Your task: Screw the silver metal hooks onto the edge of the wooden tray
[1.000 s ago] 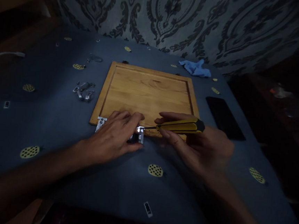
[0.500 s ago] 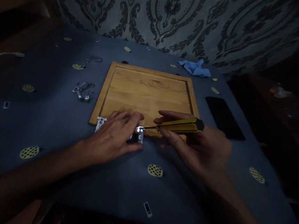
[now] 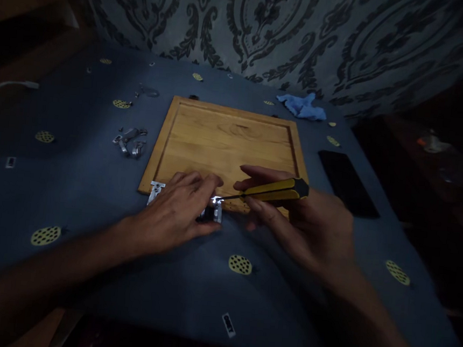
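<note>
A wooden panel (image 3: 234,141) with a raised frame lies flat on the table. At its near edge, my left hand (image 3: 175,206) holds a metal hinge (image 3: 216,213) between thumb and fingers, covering much of it. Another bright metal part (image 3: 156,189) shows from under the left side of that hand, at the panel's near left corner; whether the two join is hidden. My right hand (image 3: 311,229) grips the yellow and black handle of a screwdriver (image 3: 274,190). Its shaft points left, and the tip meets the shiny hinge plate beside my left thumb and forefinger.
Several loose metal hinge parts (image 3: 129,141) lie left of the panel, with small pieces (image 3: 147,91) farther back. A blue cloth (image 3: 304,105) rests at the back right, a black phone-like slab (image 3: 348,183) at the right. A white cable (image 3: 12,84) reaches in from the left.
My right hand and the screwdriver handle have shifted slightly left, while the tip stays at the hinge. My left hand, the hinge and the panel look unmoved.
</note>
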A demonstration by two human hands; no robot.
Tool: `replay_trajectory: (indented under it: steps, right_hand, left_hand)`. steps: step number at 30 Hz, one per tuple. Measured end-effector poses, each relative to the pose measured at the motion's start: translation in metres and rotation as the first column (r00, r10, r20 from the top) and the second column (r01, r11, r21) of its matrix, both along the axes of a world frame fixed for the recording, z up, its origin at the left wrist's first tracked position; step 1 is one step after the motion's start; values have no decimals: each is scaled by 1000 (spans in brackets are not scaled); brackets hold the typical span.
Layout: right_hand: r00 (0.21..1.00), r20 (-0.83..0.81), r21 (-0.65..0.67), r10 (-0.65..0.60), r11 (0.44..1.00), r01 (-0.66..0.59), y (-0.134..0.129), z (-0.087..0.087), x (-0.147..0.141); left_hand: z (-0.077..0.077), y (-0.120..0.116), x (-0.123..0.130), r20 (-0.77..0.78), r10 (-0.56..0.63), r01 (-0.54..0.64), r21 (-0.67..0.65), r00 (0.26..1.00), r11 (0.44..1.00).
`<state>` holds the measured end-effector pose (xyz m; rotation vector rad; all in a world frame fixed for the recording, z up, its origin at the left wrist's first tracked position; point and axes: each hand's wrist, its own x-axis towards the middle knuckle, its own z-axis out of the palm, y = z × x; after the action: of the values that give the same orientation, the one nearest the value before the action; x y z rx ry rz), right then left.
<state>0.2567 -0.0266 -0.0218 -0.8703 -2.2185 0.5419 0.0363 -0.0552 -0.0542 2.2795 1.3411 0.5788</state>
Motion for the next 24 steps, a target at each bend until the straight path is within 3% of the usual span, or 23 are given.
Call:
replay_trajectory:
  steps: [16,24]
  right_hand:
    - [971,74,-13,228,974,-227,15,24,-13]
    - [991,11,-120,134,984,-131,13,14,-8]
  left_hand:
    - [2,0,2,11,-19,19,-5,1000,1000]
    - [1,0,1,3,-9,9,-14,1000,1000]
